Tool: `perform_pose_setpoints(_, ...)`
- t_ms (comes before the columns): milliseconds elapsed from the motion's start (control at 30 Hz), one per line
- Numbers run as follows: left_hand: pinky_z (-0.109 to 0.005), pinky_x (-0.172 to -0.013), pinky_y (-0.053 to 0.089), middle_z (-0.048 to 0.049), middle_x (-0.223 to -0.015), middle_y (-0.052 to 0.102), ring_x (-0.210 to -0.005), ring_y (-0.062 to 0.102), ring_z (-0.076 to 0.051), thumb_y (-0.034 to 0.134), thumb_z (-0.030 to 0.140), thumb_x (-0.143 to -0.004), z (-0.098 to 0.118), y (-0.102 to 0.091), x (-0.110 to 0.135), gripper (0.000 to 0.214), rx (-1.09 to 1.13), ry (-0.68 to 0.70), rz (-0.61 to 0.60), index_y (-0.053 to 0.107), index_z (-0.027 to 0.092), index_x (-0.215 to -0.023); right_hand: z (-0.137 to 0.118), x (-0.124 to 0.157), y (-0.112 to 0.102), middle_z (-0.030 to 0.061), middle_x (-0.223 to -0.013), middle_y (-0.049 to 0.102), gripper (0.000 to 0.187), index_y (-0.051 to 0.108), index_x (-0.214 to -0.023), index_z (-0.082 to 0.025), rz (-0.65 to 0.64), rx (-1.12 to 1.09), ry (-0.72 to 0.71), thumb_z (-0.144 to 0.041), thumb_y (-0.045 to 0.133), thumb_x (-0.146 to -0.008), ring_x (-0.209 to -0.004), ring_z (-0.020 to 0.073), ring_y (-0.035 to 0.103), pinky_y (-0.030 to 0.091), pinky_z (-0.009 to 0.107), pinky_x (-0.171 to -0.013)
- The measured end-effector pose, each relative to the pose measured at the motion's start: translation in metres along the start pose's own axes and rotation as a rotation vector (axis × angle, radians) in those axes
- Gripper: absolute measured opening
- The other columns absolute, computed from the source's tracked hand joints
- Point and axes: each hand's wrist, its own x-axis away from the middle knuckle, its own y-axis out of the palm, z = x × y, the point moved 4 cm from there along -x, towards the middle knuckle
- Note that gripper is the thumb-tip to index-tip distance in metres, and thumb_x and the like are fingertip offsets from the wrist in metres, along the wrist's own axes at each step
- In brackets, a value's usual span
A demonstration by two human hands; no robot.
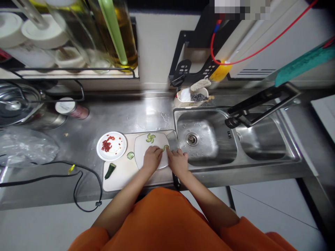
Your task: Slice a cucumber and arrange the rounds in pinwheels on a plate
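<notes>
Both hands rest on a white rectangular plate (142, 146) that lies on a pale cutting board (123, 174). My left hand (151, 158) is curled with its fingertips close to thin green cucumber slices (165, 147) near the plate's right edge. My right hand (178, 161) meets it from the right, fingers pinched at the same slices. A pinwheel of cucumber slices (150, 138) sits at the plate's far side. A single cucumber slice (130, 155) and a cucumber end piece (110, 170) lie on the board.
A round white dish with red chilli pieces (111, 146) stands left of the plate. A steel double sink (209, 139) with a black tap (261, 104) lies to the right. A black cable (78, 184), a clear plastic bag (26, 146) and a pot lid (15, 104) occupy the left counter.
</notes>
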Motion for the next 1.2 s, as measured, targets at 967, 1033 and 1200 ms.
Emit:
perform_pose_setpoints(967, -0.029, -0.07, 0.042, -0.0074, -0.1, 0.065, -0.082, 0.06, -0.02, 0.046, 0.031, -0.088, -0.071, -0.089, 0.078, 0.03, -0.388, -0.645, 0.12, 0.063, 0.023, -0.111, -0.017, 0.01, -0.005, 0.0093, -0.089, 0.068, 0.036, 0.054, -0.126, -0.024, 0.019, 0.004, -0.055, -0.026, 0.036, -0.095, -0.098, 0.0256, 0.05, 0.026, 0.035, -0.073)
perform_pose_setpoints(1033, -0.028, -0.066, 0.041, -0.0077, -0.101, 0.064, -0.079, 0.06, -0.02, 0.044, 0.033, -0.089, -0.069, -0.088, 0.075, 0.032, -0.416, -0.679, 0.081, 0.063, 0.024, -0.113, -0.019, 0.011, -0.005, 0.0089, -0.089, 0.067, 0.036, 0.055, -0.126, -0.024, 0.023, 0.007, -0.062, -0.027, 0.037, -0.094, -0.098, 0.0259, 0.05, 0.026, 0.035, -0.073)
perform_pose_setpoints(1200, -0.028, -0.063, 0.039, -0.0093, -0.099, 0.064, -0.077, 0.06, -0.02, 0.043, 0.034, -0.089, -0.067, -0.089, 0.072, 0.032, -0.411, -0.715, 0.029, 0.066, 0.022, -0.106, -0.02, 0.012, -0.005, 0.0081, -0.089, 0.068, 0.035, 0.056, -0.123, -0.025, 0.021, 0.002, -0.057, -0.027, 0.037, -0.095, -0.099, 0.0256, 0.05, 0.026, 0.035, -0.073)
